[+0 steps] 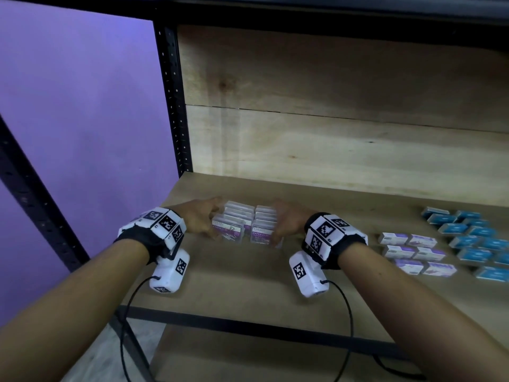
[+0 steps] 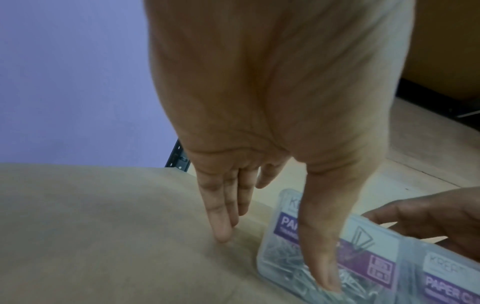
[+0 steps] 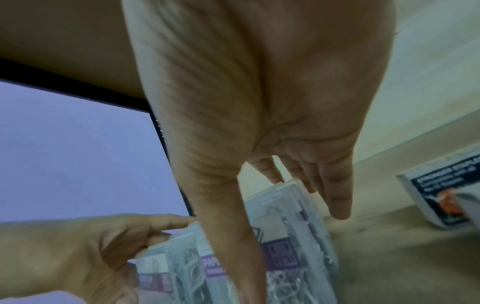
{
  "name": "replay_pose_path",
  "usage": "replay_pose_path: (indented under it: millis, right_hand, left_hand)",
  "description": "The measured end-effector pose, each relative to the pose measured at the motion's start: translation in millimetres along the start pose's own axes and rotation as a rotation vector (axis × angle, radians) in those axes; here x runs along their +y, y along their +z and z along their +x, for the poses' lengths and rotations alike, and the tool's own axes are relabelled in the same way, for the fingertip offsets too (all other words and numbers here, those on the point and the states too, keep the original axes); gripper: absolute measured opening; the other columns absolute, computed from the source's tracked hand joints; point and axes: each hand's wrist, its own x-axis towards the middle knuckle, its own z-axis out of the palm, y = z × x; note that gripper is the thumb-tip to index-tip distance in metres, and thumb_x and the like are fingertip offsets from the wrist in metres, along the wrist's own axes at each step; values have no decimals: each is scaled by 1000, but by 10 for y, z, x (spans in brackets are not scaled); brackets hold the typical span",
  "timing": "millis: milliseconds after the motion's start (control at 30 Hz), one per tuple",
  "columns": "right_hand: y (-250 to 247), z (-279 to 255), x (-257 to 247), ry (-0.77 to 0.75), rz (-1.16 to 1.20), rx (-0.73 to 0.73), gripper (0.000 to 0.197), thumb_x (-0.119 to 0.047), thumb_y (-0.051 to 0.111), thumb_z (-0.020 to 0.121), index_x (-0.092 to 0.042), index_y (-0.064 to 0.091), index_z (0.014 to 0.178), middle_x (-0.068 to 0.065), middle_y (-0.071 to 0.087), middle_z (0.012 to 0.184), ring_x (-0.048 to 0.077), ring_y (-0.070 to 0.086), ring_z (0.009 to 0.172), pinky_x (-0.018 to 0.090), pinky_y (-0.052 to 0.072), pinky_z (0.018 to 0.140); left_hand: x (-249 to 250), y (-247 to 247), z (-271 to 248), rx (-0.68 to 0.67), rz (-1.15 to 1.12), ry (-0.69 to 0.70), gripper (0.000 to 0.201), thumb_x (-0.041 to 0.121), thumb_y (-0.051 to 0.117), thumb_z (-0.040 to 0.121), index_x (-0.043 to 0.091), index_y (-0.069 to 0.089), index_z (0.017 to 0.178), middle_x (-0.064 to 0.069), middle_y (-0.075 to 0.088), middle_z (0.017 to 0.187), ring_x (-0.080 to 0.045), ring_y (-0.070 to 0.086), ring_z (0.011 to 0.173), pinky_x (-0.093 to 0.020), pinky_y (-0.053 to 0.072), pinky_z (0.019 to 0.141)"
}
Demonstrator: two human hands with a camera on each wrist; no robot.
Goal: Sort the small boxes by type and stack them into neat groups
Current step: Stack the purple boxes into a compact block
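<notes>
Two hands' straight fingers [image 2: 221,222] flank the paper-clip boxes [image 1: 245,226] — thumbs on top.

Both my forearms reach forward, palms facing each other. My left hand [image 1: 202,217] and right hand [image 1: 289,219]: fingers straight, thumbs extended down.

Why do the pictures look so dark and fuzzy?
Head view: dim light, paper clip boxes smeared, shelf edges bent by the wide lens. Left wrist view: left hand huge and soft. Right wrist view: right hand and boxes blurred, bluish.
</notes>
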Motion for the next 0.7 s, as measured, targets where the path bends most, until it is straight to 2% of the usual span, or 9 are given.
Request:
replay_pose_path:
  millis: [67,133,300,400,467,533,567,600,700]
  right_hand:
    - [27,-33,-3,-3,7,22,56,-11,82,68,-4,57,117,14,66,112,28,63,101,33,51,80]
    - [50,-50,-10,7,17,45,53,-8,82,68,-3,60,116,14,67,111,29,64,101,31,50,77]
    - [92,-44,-10,17,31,67,54,-5,83,65,-4,60,114,13,67,111,25,64,97,26,45,68]
    - [107,-56,2,19,59,92,57,-5,83,64,-6,57,115,11,66,111,23,61,94,26,44,70]
    - [107,-66,14,9,68,109,52,-4,84,63,-8,59,108,11,67,108,20,59,86,25,44,67]
    - [106,-72,35,2,76,123,45,-3,83,62,-10,58,98,12,68,105,19,58,82,23,44,60]
    - [110,-69,47,-2,79,128,42,-1,83,62,-10,58,95,12,68,103,19,58,80,22,43,57]
    - [115,-67,57,-5,83,131,40,-1,82,63,-9,60,95,12,69,103,20,58,80,23,44,58]
    - [124,-58,70,-1,101,134,43,-1,81,64,-3,64,104,13,69,104,25,65,88,31,54,73]
  left_hand:
    - [0,20,5,17,-2,11,82,10,81,72,19,37,141,13,55,127,-6,55,106,-17,46,88]
    - [22,40,23,19,0,25,73,7,80,71,21,46,135,5,62,126,-13,59,113,-33,46,103]
    - [78,70,33,27,18,34,62,9,78,75,16,52,131,-1,63,124,-18,60,114,-39,45,105]
    - [106,82,23,58,-18,25,56,5,74,78,13,52,129,-3,63,121,-21,63,107,-37,52,96]
    - [109,97,28,84,-41,19,51,4,74,79,11,54,125,-1,63,113,-18,64,99,-26,56,81]
    - [114,111,38,105,-57,12,45,4,75,77,13,56,117,2,63,104,-11,63,87,-11,54,62]
    - [114,118,46,111,-66,7,43,4,75,76,14,57,114,4,63,100,-8,63,82,-8,51,56]
    - [113,124,54,116,-78,4,41,3,76,76,15,57,110,6,63,96,-5,62,78,-6,50,52]
    - [103,140,71,129,-131,-4,41,1,77,74,16,57,106,8,61,91,-4,63,73,-9,50,50]
